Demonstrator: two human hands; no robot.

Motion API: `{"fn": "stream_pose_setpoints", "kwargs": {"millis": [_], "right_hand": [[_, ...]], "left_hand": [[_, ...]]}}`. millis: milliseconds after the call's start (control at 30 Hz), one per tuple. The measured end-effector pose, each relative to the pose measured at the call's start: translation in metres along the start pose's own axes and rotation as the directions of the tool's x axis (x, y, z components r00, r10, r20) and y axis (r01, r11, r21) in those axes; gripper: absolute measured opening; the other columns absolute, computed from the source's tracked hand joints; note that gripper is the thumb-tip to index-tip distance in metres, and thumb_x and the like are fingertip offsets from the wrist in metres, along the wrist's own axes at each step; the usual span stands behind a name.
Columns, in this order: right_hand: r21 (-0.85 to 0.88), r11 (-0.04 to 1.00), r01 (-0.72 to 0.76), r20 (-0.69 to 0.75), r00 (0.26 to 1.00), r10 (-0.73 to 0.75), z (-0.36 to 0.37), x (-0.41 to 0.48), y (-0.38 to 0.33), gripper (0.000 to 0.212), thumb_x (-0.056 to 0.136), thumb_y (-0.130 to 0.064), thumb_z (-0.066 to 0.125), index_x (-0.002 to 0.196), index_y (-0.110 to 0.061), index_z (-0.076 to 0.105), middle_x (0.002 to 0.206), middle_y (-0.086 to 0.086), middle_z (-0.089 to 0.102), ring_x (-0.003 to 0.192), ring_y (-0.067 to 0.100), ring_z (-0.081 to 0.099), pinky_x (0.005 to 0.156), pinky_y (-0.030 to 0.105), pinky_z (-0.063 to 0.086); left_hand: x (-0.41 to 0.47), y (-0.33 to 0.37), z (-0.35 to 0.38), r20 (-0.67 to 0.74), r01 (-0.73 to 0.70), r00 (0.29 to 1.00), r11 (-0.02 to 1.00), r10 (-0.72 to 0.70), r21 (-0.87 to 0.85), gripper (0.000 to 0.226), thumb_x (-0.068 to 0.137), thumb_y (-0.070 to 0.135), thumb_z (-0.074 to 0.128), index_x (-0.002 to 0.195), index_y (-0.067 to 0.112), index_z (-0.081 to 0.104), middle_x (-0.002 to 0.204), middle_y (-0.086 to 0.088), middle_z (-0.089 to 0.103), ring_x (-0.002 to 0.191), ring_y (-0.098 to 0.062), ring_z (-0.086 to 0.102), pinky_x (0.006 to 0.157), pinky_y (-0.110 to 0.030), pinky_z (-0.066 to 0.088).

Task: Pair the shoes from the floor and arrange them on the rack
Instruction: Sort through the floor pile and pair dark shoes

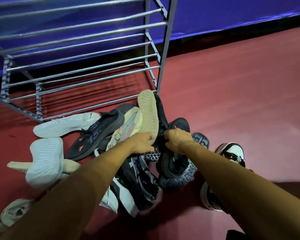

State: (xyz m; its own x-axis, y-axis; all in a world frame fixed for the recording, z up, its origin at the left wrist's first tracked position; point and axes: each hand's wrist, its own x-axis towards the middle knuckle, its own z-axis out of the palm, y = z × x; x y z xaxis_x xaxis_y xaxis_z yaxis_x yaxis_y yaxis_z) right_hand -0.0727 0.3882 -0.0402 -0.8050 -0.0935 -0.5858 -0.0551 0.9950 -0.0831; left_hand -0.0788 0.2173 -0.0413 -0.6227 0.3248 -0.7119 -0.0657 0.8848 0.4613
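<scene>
A heap of mixed shoes lies on the red floor in front of a grey metal rack [93,66] whose bars hold nothing. My left hand [142,142] grips the heel end of a shoe turned sole-up, showing its beige sole [148,113]. My right hand [177,139] pinches the collar of a black shoe [177,126] that carries a small orange mark. A black sneaker with orange marks [95,135] lies to the left, and a pastel sneaker [128,125] rests beside the beige sole.
Two white shoes [64,124] [45,160] lie at the left. A black-and-white patterned sneaker [137,184] and a dark treaded sole [182,179] sit under my arms. Black-and-white sneakers [232,153] lie to the right. A blue sheet [232,14] lines the wall.
</scene>
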Motion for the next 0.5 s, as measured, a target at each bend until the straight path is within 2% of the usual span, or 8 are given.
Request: {"fn": "stream_pose_setpoints", "kwargs": {"millis": [67, 100, 167, 233, 333, 500], "right_hand": [[-0.005, 1.000, 0.012, -0.042, 0.999, -0.012, 0.002, 0.006, -0.001, 0.036, 0.089, -0.021, 0.059, 0.125, -0.018, 0.056, 0.122, 0.014, 0.062, 0.109, 0.037, 0.061, 0.079, 0.042, 0.049], [-0.008, 1.000, 0.017, -0.057, 0.998, -0.017, 0.004, 0.009, -0.002, 0.036, 0.089, -0.020, 0.060, 0.125, -0.018, 0.057, 0.123, 0.014, 0.061, 0.111, 0.036, 0.060, 0.080, 0.042, 0.049], [-0.014, 1.000, 0.022, -0.065, 0.998, -0.023, 0.009, 0.016, -0.005, 0.038, 0.089, -0.020, 0.061, 0.127, -0.016, 0.058, 0.128, 0.013, 0.055, 0.119, 0.035, 0.054, 0.086, 0.043, 0.048], [-0.048, 0.998, 0.027, -0.060, 0.998, -0.029, 0.017, 0.023, -0.009, 0.040, 0.089, -0.022, 0.063, 0.128, -0.014, 0.059, 0.132, 0.013, 0.048, 0.124, 0.036, 0.048, 0.092, 0.045, 0.046], [-0.110, 0.994, 0.025, -0.078, 0.996, -0.034, 0.027, 0.029, -0.014, 0.043, 0.089, -0.029, 0.067, 0.130, -0.015, 0.059, 0.132, 0.014, 0.046, 0.124, 0.037, 0.046, 0.098, 0.045, 0.043], [-0.145, 0.988, 0.044, -0.111, 0.992, -0.060, 0.033, 0.034, -0.013, 0.037, 0.091, -0.026, 0.063, 0.128, -0.023, 0.062, 0.127, 0.008, 0.052, 0.120, 0.034, 0.049, 0.095, 0.042, 0.042]], "left_hand": [[0.007, -0.001, 0.002, -0.027, -0.010, 1.000, 1.000, 0.010, 0.010, 0.062, 0.085, 0.029, 0.068, 0.142, 0.024, 0.045, 0.144, -0.008, 0.051, 0.125, -0.026, 0.054, 0.105, -0.037, 0.044], [0.011, 0.000, 0.003, -0.045, -0.009, 0.999, 1.000, 0.010, 0.022, 0.059, 0.083, 0.029, 0.069, 0.138, 0.026, 0.047, 0.135, -0.008, 0.057, 0.118, -0.028, 0.057, 0.100, -0.040, 0.048], [0.018, 0.003, 0.005, -0.079, -0.011, 0.997, 0.999, 0.014, 0.038, 0.046, 0.081, 0.027, 0.069, 0.123, 0.024, 0.051, 0.109, -0.009, 0.064, 0.100, -0.032, 0.063, 0.087, -0.043, 0.053], [0.025, 0.007, 0.006, -0.101, -0.008, 0.995, 0.999, 0.013, 0.050, 0.035, 0.079, 0.026, 0.069, 0.109, 0.022, 0.049, 0.088, -0.007, 0.061, 0.087, -0.032, 0.063, 0.078, -0.044, 0.052], [0.032, 0.010, 0.005, -0.103, 0.017, 0.995, 0.998, -0.012, 0.054, 0.030, 0.077, 0.026, 0.068, 0.099, 0.023, 0.047, 0.083, -0.006, 0.060, 0.079, -0.031, 0.061, 0.075, -0.045, 0.052], [0.035, 0.007, 0.004, -0.089, 0.025, 0.996, 1.000, -0.024, 0.017, 0.030, 0.078, 0.022, 0.067, 0.103, 0.025, 0.049, 0.075, 0.000, 0.055, 0.070, -0.021, 0.053, 0.067, -0.036, 0.047]]}}
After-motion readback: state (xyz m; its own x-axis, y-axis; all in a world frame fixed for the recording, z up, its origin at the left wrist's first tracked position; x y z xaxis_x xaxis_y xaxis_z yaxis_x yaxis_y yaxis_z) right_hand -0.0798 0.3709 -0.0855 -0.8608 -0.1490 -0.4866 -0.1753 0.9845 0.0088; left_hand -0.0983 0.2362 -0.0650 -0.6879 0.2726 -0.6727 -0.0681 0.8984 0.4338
